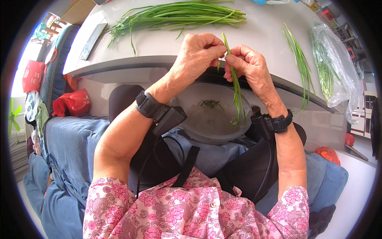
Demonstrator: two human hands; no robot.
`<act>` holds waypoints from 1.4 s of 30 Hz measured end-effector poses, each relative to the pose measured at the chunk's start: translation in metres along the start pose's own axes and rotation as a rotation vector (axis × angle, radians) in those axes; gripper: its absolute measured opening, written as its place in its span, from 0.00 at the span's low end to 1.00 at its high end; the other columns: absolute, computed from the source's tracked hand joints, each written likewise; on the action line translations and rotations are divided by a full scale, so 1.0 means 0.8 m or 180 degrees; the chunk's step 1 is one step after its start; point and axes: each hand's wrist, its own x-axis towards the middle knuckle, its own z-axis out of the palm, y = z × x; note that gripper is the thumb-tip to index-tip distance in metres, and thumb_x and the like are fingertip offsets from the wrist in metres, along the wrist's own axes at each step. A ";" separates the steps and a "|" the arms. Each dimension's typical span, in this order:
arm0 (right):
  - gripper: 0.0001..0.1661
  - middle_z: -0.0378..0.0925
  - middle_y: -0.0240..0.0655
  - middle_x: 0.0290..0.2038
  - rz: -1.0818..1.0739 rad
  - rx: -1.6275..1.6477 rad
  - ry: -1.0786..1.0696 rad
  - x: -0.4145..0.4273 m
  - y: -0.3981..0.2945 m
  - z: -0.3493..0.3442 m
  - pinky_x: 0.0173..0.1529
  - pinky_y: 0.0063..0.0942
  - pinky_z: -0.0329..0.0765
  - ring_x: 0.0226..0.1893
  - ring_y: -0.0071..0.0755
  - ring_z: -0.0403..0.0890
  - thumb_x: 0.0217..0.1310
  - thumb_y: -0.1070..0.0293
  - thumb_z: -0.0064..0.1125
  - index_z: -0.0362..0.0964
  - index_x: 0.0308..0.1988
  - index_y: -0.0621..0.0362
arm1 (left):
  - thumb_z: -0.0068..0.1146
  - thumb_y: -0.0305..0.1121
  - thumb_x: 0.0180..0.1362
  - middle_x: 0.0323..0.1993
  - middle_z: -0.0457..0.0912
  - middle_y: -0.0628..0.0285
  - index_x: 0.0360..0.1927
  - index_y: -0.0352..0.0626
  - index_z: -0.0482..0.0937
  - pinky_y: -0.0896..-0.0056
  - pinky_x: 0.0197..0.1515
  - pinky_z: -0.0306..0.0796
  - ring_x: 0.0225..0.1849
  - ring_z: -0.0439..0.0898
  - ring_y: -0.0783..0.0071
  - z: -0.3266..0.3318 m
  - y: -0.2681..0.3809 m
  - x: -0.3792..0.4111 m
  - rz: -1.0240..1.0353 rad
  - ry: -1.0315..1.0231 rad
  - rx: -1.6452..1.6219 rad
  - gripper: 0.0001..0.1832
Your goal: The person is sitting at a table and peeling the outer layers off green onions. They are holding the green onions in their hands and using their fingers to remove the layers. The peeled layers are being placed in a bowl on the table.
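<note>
My right hand (pixel 249 64) holds a small bunch of green garlic chives (pixel 235 80) upright between thumb and fingers, its leaves hanging down over a grey plastic basin (pixel 206 139). Close on its left, my left hand (pixel 203 53) pinches at the stalks near their top, with a small green scrap hanging below its fingers. Some dark green scraps (pixel 210 103) lie in the basin, which is between the knees. On the table beyond my hands lies a large pile of chives (pixel 182 15). A smaller bunch (pixel 298 56) lies to the right.
A clear plastic bag (pixel 340 62) with more chives lies at the right table edge. A phone-like flat object (pixel 93 41) rests at the table's left. The light table (pixel 268 38) has a dark front edge. A red bag (pixel 73 103) sits on the blue-covered sofa (pixel 74 134).
</note>
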 end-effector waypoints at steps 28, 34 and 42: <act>0.14 0.76 0.34 0.23 0.0278 0.0089 0.0197 -0.010 0.002 -0.014 0.27 0.22 0.79 0.22 0.25 0.79 0.63 0.63 0.57 0.73 0.35 0.65 | 0.56 0.28 0.59 0.24 0.79 0.65 0.31 0.35 0.80 0.84 0.22 0.62 0.20 0.69 0.87 -0.024 0.002 0.006 0.0022 0.0397 -0.0472 0.06; 0.17 0.79 0.38 0.27 0.0308 0.0255 0.0180 -0.014 0.002 -0.026 0.33 0.25 0.81 0.26 0.30 0.82 0.65 0.60 0.54 0.73 0.37 0.66 | 0.55 0.26 0.59 0.24 0.78 0.67 0.33 0.36 0.81 0.82 0.26 0.67 0.22 0.72 0.84 -0.015 -0.001 -0.004 -0.0013 -0.0208 0.0800 0.05; 0.18 0.82 0.45 0.34 0.0349 0.0616 0.0261 -0.016 -0.001 -0.039 0.43 0.31 0.81 0.35 0.38 0.84 0.69 0.59 0.47 0.73 0.39 0.64 | 0.50 0.20 0.58 0.29 0.76 0.58 0.36 0.34 0.78 0.73 0.28 0.70 0.24 0.75 0.74 0.001 -0.026 -0.013 0.0752 -0.0800 0.1716 0.06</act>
